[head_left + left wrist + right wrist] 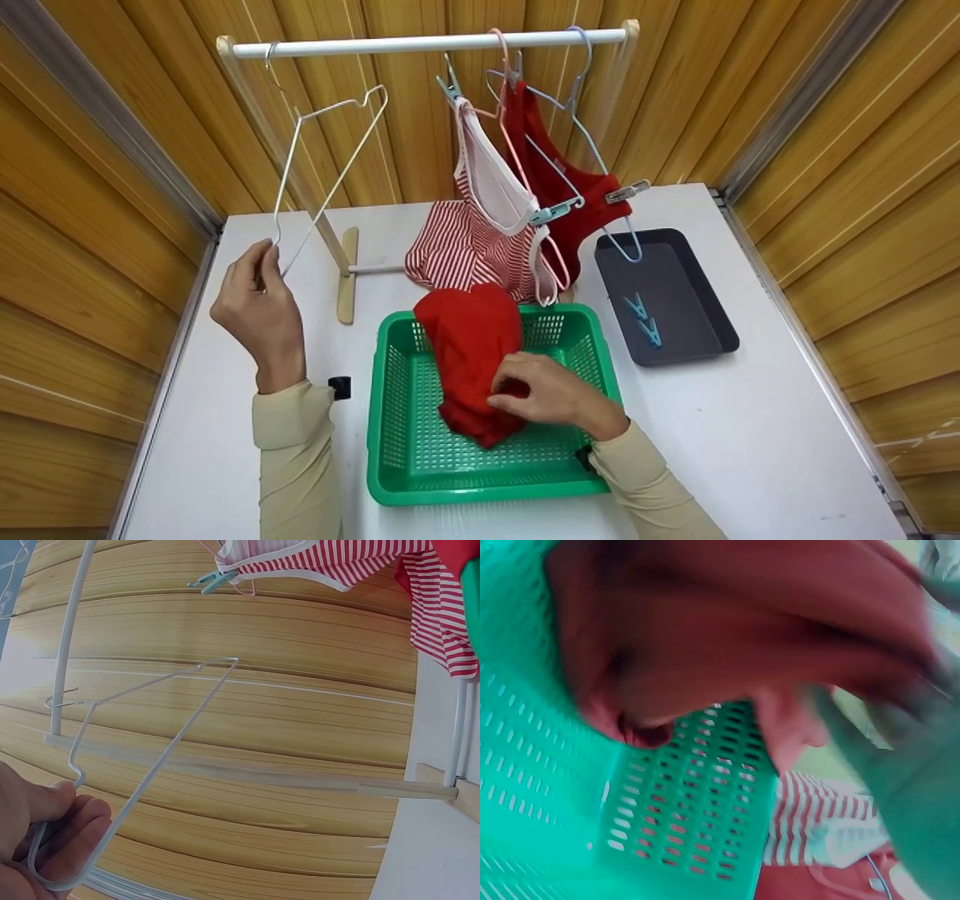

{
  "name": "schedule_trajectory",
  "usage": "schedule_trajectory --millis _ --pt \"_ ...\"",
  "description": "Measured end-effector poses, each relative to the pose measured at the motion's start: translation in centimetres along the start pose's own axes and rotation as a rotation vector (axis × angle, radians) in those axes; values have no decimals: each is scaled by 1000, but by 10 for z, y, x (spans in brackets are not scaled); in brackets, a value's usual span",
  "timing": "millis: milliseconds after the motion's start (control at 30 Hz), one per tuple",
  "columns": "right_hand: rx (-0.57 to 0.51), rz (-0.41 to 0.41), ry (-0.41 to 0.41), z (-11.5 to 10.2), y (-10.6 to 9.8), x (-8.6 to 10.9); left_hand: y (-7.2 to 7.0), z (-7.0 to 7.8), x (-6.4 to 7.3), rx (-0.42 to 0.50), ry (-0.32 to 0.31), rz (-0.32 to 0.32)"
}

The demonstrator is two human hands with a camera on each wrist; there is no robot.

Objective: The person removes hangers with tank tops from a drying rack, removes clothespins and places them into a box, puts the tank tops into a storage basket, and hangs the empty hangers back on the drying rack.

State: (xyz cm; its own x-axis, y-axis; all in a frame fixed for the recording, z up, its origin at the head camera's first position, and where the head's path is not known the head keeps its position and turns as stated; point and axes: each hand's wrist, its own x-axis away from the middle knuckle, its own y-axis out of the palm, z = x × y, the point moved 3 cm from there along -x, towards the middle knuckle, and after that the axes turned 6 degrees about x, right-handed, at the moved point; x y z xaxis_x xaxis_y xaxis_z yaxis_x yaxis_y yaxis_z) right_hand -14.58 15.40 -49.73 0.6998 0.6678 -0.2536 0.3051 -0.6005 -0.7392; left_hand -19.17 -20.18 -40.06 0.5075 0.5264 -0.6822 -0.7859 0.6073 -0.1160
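My left hand [262,311] pinches the lower corner of a white wire hanger [337,180], whose hook sits on the rail's left end. In the left wrist view, thumb and fingers close round the wire of that hanger [169,750]. A red cloth garment [472,352] lies bunched over the back rim of the green basket [495,496]. My right hand [544,390] grips its near side. The right wrist view is blurred, with the red garment [742,622] stretching from the fingers; its shape cannot be made out.
Behind the basket, a striped garment [480,247] and a red top [592,206] hang from hangers with clothespins on the white rail [405,45]. At right, a dark tray [675,277] holds blue clothespins [649,330]. The rack's wooden foot [348,277] stands left of the basket.
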Motion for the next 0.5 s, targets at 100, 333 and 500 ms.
schedule_trajectory --millis 100,333,500 --pt "45 -87 98 1 3 -6 0 0 -1 -5 1 -5" --pt "261 206 96 15 -7 -42 2 0 -3 -11 -13 -12" --pt "397 149 203 32 -3 -60 3 1 -2 -10 -30 -22"
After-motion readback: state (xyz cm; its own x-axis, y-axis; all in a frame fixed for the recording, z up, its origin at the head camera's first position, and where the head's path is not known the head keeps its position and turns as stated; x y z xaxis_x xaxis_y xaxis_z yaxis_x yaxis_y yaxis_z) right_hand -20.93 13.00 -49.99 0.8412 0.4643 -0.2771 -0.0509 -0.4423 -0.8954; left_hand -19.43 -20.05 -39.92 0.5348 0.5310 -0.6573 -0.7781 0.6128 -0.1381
